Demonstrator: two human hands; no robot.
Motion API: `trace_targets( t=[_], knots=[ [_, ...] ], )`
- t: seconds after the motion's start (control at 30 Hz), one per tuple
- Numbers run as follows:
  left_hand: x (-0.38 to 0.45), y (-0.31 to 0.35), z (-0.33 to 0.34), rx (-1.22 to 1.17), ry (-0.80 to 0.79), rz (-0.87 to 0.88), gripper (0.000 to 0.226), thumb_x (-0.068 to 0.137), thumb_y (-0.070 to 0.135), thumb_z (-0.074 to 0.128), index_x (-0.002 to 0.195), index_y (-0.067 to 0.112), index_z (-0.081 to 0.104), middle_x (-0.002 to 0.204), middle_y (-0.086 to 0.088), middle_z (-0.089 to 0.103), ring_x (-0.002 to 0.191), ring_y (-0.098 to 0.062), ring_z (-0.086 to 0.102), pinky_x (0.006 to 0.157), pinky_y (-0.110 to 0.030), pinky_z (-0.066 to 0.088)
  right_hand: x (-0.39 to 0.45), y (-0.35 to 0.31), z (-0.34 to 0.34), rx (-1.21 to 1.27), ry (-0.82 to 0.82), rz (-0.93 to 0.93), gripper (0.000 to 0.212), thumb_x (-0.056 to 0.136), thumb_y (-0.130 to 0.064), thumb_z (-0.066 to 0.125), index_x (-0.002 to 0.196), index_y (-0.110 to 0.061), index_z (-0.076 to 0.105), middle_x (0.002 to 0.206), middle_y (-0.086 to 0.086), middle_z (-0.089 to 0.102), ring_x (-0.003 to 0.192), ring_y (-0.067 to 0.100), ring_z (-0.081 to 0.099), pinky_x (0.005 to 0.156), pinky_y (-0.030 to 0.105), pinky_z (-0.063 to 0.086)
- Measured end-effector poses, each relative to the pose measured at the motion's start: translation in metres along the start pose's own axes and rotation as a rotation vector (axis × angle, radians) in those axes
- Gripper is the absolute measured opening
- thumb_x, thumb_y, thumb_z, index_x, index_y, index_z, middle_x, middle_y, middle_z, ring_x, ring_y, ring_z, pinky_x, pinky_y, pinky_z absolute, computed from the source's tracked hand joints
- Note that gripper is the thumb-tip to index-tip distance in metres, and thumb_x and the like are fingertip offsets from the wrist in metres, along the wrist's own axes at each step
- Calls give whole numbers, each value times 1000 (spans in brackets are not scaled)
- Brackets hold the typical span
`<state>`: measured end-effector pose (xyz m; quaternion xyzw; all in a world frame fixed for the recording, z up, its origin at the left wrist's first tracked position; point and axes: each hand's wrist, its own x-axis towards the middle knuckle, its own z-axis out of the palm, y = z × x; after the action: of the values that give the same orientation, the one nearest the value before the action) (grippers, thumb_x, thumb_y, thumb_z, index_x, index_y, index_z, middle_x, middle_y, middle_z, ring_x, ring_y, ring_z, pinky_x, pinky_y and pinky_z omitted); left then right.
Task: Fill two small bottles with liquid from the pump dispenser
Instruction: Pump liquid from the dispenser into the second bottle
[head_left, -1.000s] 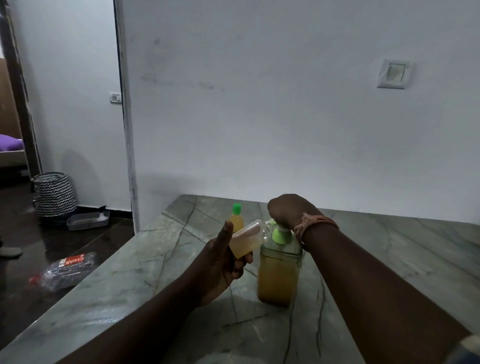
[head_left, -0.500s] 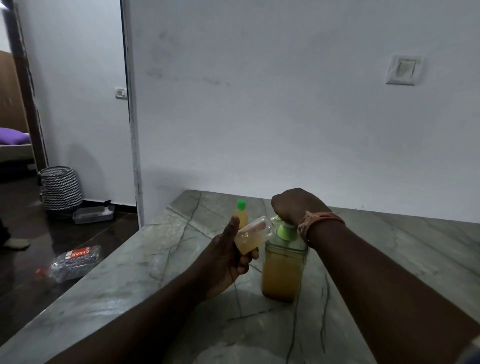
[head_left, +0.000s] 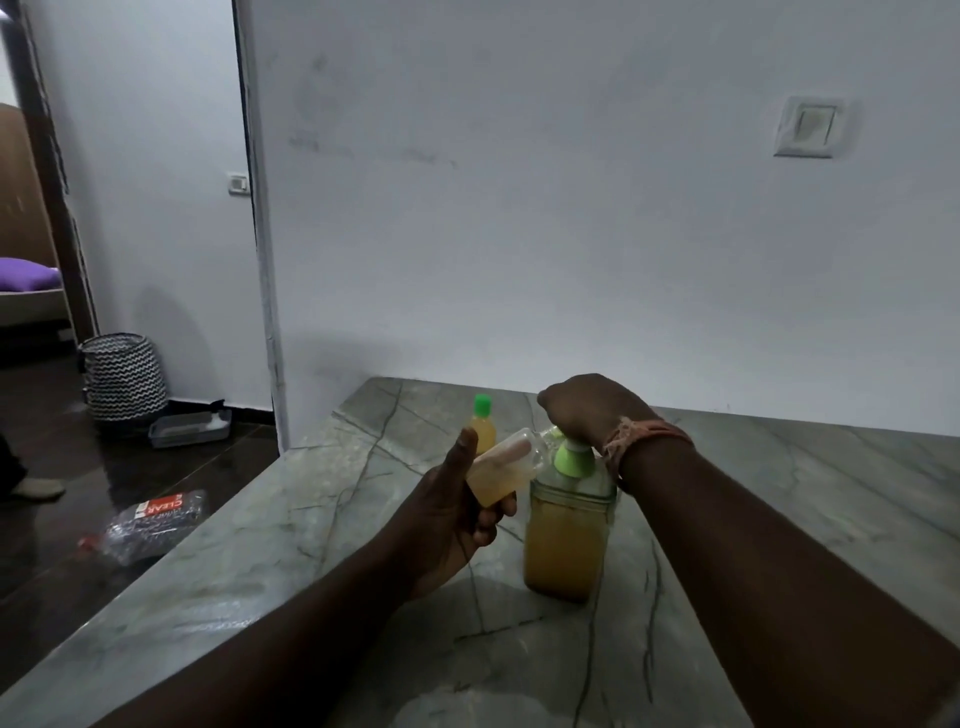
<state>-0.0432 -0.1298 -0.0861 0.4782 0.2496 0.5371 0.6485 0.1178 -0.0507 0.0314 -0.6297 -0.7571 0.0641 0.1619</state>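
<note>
A square pump dispenser (head_left: 566, 540) full of amber liquid stands on the grey marble table (head_left: 779, 499). My right hand (head_left: 587, 410) lies curled over its green pump head, hiding the nozzle. My left hand (head_left: 452, 512) grips a small clear bottle (head_left: 506, 467), tilted with its open mouth at the pump's spout; it is partly filled with amber liquid. A second small bottle (head_left: 483, 426) with a green cap and yellow liquid stands upright behind, near the wall.
The table's left edge drops to a dark floor with a crushed plastic bottle (head_left: 150, 525), a grey tray (head_left: 189, 427) and a zigzag-patterned basket (head_left: 122, 375). A white wall runs close behind the table.
The view has shifted slightly. My right hand stays on the pump head and my left hand keeps the small bottle at the spout.
</note>
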Motion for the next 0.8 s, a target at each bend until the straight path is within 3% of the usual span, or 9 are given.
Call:
trace_targets(
  t=[0.2,0.33,0.5,0.57,0.7,0.8],
  knots=[
    [-3,3,5,12,32,6,71,82,66,59,128,13,62,79,-11,64,57,-10,51,49,-19,46,-3,-6,-8,14,-23,43,25,82,-27,44,62,-16,55,74,3,58,67,18,54,54,27,33],
    [-2,3,5,19,23,12,81,78,68,61,135,11,54,78,-10,64,57,-9,51,50,-19,46,-2,-3,-11,53,157,76,24,73,-34,51,61,-15,56,65,0,57,58,16,52,49,24,32],
    [-1,2,3,20,28,9,80,78,69,61,133,11,57,78,-10,64,56,-9,51,49,-18,47,-1,-2,-1,-34,11,-4,28,91,-22,40,75,-10,60,85,8,56,80,23,54,57,27,32],
    [-1,2,2,26,27,8,81,78,69,60,135,12,56,77,-10,64,57,-8,51,49,-18,46,-4,-5,-3,-60,-9,-24,29,92,-19,38,70,-10,54,88,10,58,80,23,51,56,27,30],
    [-4,3,6,12,31,0,77,77,69,61,129,12,63,77,-11,64,56,-9,51,49,-18,46,-3,-7,-6,-67,-52,13,29,87,-23,40,61,-16,51,73,3,57,62,15,48,53,27,30],
    [-4,4,6,8,9,9,73,77,69,61,127,16,67,78,-10,64,57,-9,51,49,-18,46,0,-6,-13,-7,118,89,26,76,-36,50,61,-16,56,65,0,57,58,16,51,49,24,31]
  ],
)
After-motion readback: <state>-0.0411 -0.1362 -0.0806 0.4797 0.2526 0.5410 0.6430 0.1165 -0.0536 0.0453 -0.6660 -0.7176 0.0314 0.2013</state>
